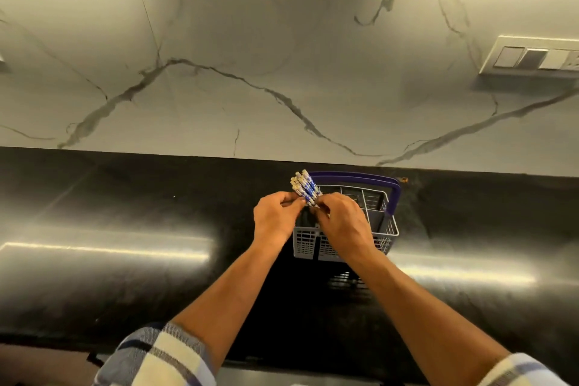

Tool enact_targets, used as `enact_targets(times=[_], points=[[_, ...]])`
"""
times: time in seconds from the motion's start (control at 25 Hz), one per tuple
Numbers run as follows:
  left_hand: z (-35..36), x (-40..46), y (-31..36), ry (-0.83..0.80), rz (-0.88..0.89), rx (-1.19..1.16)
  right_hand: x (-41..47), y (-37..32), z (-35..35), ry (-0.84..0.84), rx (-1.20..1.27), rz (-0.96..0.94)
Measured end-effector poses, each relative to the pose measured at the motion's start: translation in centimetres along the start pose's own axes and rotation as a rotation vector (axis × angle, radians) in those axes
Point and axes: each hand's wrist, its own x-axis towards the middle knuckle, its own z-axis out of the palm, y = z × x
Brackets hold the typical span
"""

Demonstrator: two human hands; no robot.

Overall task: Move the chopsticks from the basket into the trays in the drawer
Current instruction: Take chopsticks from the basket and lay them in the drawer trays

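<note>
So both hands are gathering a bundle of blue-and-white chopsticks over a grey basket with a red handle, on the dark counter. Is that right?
Nearly. The head view shows the handle is purple-blue, not red. The rest holds: the left hand and right hand grip the blue-and-white chopsticks over the grey basket on the dark counter.

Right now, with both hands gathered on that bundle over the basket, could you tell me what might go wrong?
The chopsticks are many thin sticks bunched together, gripped only at their lower part by the left hand and right hand; some could slip out and scatter on the dark countertop. Lifting them may also snag the basket or its purple handle and tip it.
</note>
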Motion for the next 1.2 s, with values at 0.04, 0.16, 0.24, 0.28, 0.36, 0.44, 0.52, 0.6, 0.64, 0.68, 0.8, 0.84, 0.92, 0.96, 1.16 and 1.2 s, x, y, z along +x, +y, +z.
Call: enact_targets(times=[0.04, 0.16, 0.24, 0.28, 0.36, 0.44, 0.52, 0.6, 0.64, 0.68, 0.8, 0.84, 0.92, 0.96, 1.16, 1.2], points=[[0.0, -0.1, 0.1, 0.008, 0.013, 0.007, 0.1, 0.0, -0.2, -0.007, 0.015, -0.026], [0.0, -0.2, 0.4, -0.027, 0.005, 0.001, 0.9, -0.2, -0.9, -0.06, 0.031, -0.033], [0.1, -0.1, 0.6, -0.071, -0.011, -0.01, 1.3, -0.2, -1.0, -0.109, 0.044, 0.018], [0.1, -0.1, 0.6, -0.085, -0.014, -0.018, 1.4, -0.2, -1.0, -0.113, 0.047, 0.038], [0.1, -0.3, 0.6, -0.1, -0.01, -0.067, 1.4, -0.5, -1.4, -0.09, 0.054, 0.044], [-0.3, -0.6, 1.4, -0.105, 0.033, -0.14, 1.5, -1.4, -2.8, -0.056, 0.099, 0.026], [-1.1, -0.9, 3.2, -0.088, 0.149, -0.208, 1.9, -2.7, -5.2, -0.007, 0.19, 0.034], [-2.3, -1.3, 5.9, -0.08, 0.29, -0.287, 2.7, -4.1, -8.1, 0.014, 0.303, 0.036], [-3.0, -1.5, 7.4, -0.088, 0.357, -0.314, 3.0, -4.7, -9.7, 0.006, 0.342, 0.015], [-3.8, -1.8, 8.9, -0.1, 0.421, -0.314, 3.2, -5.4, -11.2, -0.01, 0.368, -0.014], [-6.2, -2.9, 12.7, -0.121, 0.614, -0.172, 3.0, -6.9, -14.8, -0.093, 0.503, -0.073], [-6.8, -3.3, 13.6, -0.127, 0.654, -0.111, 2.5, -7.2, -15.7, -0.133, 0.578, -0.06], [-7.7, -4.1, 14.9, -0.141, 0.68, -0.062, 1.6, -7.8, -16.9, -0.205, 0.697, -0.012], [-7.9, -4.5, 15.2, -0.146, 0.685, -0.072, 1.0, -8.1, -17.4, -0.226, 0.725, 0.003], [-8.0, -6.2, 15.6, -0.23, 0.672, -0.214, -1.2, -8.5, -18.6, -0.287, 0.727, 0.021], [-7.9, -6.6, 15.7, -0.243, 0.663, -0.241, -1.6, -8.5, -18.9, -0.286, 0.725, 0.025]])
